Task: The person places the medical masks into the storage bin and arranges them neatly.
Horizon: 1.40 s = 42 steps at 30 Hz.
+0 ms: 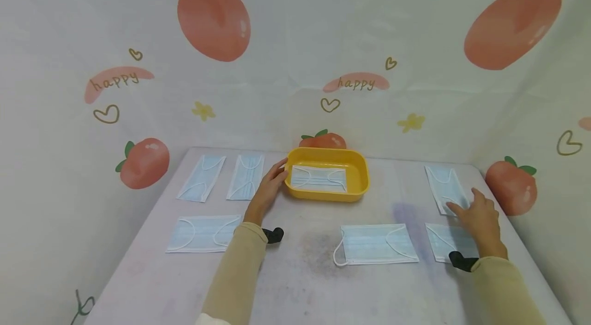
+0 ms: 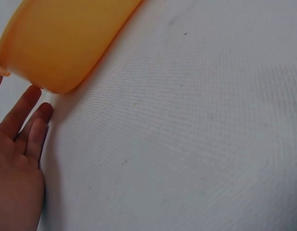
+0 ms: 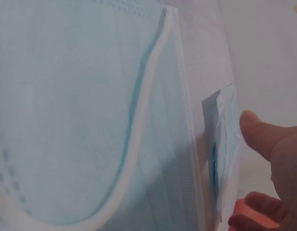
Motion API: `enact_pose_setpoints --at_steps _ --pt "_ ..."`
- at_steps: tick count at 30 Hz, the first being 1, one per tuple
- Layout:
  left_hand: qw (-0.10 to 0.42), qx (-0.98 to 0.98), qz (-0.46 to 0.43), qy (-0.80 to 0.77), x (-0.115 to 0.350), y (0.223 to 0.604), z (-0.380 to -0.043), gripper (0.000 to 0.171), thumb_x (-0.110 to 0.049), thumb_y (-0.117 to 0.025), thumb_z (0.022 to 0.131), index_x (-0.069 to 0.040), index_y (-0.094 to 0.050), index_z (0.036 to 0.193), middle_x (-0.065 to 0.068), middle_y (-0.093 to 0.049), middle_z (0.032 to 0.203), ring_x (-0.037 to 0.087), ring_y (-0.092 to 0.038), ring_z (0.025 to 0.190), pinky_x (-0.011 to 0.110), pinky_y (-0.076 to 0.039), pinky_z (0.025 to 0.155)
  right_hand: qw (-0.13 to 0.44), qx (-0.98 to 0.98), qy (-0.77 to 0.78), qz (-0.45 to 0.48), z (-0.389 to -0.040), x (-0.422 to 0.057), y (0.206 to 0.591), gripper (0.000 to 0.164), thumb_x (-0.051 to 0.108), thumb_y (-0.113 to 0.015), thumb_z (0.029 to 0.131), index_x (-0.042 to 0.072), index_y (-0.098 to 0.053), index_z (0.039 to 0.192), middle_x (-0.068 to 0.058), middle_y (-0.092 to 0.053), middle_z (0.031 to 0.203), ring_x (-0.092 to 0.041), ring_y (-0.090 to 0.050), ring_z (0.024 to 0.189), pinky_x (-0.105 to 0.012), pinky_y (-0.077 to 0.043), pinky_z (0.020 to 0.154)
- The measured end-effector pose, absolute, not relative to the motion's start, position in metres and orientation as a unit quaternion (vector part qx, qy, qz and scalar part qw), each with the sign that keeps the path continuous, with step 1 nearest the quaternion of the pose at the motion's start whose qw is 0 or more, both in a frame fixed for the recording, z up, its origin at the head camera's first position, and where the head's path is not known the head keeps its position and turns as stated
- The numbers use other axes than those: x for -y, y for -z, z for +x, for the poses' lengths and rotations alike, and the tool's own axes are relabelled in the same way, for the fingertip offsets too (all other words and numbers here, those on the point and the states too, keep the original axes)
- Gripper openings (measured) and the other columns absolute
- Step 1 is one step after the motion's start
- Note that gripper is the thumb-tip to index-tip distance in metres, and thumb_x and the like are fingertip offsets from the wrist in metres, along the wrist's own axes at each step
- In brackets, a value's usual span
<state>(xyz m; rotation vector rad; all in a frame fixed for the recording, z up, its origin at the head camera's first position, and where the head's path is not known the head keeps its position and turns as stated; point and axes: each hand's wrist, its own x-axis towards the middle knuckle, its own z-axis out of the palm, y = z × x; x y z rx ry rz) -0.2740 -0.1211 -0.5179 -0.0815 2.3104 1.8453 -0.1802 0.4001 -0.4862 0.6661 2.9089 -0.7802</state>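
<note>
My left hand [image 1: 270, 186] is at the left end of a yellow plastic basin [image 1: 365, 176], its fairly straight fingers against the rim; the left wrist view shows those fingers [image 2: 27, 103] beside the basin's wall [image 2: 57, 48]. Inside the basin lies one pleated face mask [image 1: 318, 178], pale blue with white ear loops. At the right, my right hand [image 1: 482, 220] hovers with thumb and fingers spread by the near end of an upright-laid mask [image 1: 443, 181]. In the right wrist view the thumb [image 3: 256, 132] is close to that mask [image 3: 226, 144]; contact is unclear.
Under my right forearm lies another mask [image 1: 443, 240], with one more mask [image 1: 376, 244] to its left. On the left side are a mask [image 1: 200, 179], a second mask [image 1: 244, 176] and a sideways mask [image 1: 198, 232]. A peach-printed curtain [image 1: 286, 33] hangs behind the table [image 1: 304, 294].
</note>
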Motion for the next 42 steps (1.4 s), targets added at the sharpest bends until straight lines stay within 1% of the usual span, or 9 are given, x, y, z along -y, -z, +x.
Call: enact_pose_setpoints --at_steps 4,9,17,21,29,34,37,42 --pt "0.098 -0.773 -0.022 -0.627 0.1223 0.5177 -0.2739 0.044 -0.046 -0.050 0.105 -0.049 -0.045 0.148 0.001 -0.043 0.161 0.027 -0.040 0.150 0.054 -0.028 0.127 0.037 -0.929 0.266 0.253 -0.1809 -0.3975 0.4862 0.094 0.034 -0.064 0.097 -0.007 -0.008 0.159 -0.045 -0.015 0.154 -0.064 -0.022 0.139 -0.076 -0.027 0.114" --pt "0.097 -0.770 -0.021 -0.630 0.1223 0.5189 -0.2742 0.044 -0.046 -0.050 0.105 -0.049 -0.045 0.148 0.001 -0.043 0.160 0.028 -0.040 0.149 0.055 -0.028 0.127 0.046 -0.920 0.272 0.280 -0.1808 -0.3945 0.4880 0.092 0.033 -0.065 0.096 -0.007 -0.009 0.158 -0.044 -0.014 0.156 -0.062 -0.021 0.140 -0.074 -0.027 0.116" --pt "0.094 -0.775 -0.020 -0.624 0.1222 0.5217 -0.2751 0.044 -0.048 -0.051 0.104 -0.050 -0.044 0.147 0.002 -0.043 0.160 0.028 -0.040 0.150 0.055 -0.028 0.126 0.038 -0.918 0.259 0.299 -0.1829 -0.3917 0.4904 0.085 0.025 -0.065 0.095 -0.009 -0.017 0.156 -0.044 -0.020 0.152 -0.063 -0.025 0.135 -0.072 -0.033 0.111" --pt "0.092 -0.775 -0.020 -0.625 0.1221 0.5198 -0.2741 0.044 -0.047 -0.050 0.104 -0.049 -0.045 0.148 0.002 -0.043 0.161 0.029 -0.039 0.150 0.056 -0.028 0.126 0.032 -0.914 0.268 0.301 -0.1851 -0.3917 0.4909 0.083 0.022 -0.065 0.094 -0.009 -0.019 0.155 -0.045 -0.021 0.152 -0.063 -0.025 0.135 -0.072 -0.034 0.111" --pt "0.088 -0.777 -0.019 -0.623 0.1221 0.5172 -0.2728 0.044 -0.047 -0.051 0.104 -0.047 -0.045 0.148 0.003 -0.044 0.160 0.029 -0.040 0.150 0.054 -0.029 0.126 0.039 -0.914 0.276 0.294 -0.1870 -0.3933 0.4890 0.085 0.022 -0.067 0.094 -0.013 -0.019 0.154 -0.042 -0.030 0.152 -0.059 -0.029 0.139 -0.068 -0.031 0.117" --pt "0.093 -0.775 -0.021 -0.625 0.1222 0.5181 -0.2733 0.044 -0.048 -0.051 0.104 -0.048 -0.045 0.147 0.002 -0.044 0.160 0.028 -0.040 0.150 0.055 -0.028 0.126 0.064 -0.907 0.283 0.306 -0.1869 -0.3935 0.4845 0.085 0.024 -0.067 0.095 -0.012 -0.018 0.155 -0.041 -0.026 0.155 -0.059 -0.026 0.142 -0.068 -0.028 0.119" --pt "0.094 -0.775 -0.022 -0.625 0.1225 0.5185 -0.2734 0.044 -0.048 -0.051 0.104 -0.049 -0.045 0.148 0.001 -0.043 0.161 0.028 -0.040 0.150 0.055 -0.028 0.126 0.073 -0.905 0.285 0.307 -0.1861 -0.3941 0.4852 0.085 0.026 -0.066 0.095 -0.014 -0.020 0.154 -0.042 -0.026 0.154 -0.058 -0.028 0.140 -0.068 -0.028 0.119" --pt "0.081 -0.768 -0.002 -0.635 0.1232 0.5192 -0.2738 0.045 -0.042 -0.051 0.105 -0.043 -0.045 0.150 0.005 -0.046 0.159 0.028 -0.043 0.148 0.052 -0.032 0.125 0.067 -0.899 0.310 0.301 -0.1849 -0.3947 0.4893 0.085 0.027 -0.066 0.096 -0.017 -0.021 0.152 -0.043 -0.028 0.153 -0.058 -0.033 0.135 -0.069 -0.030 0.117"
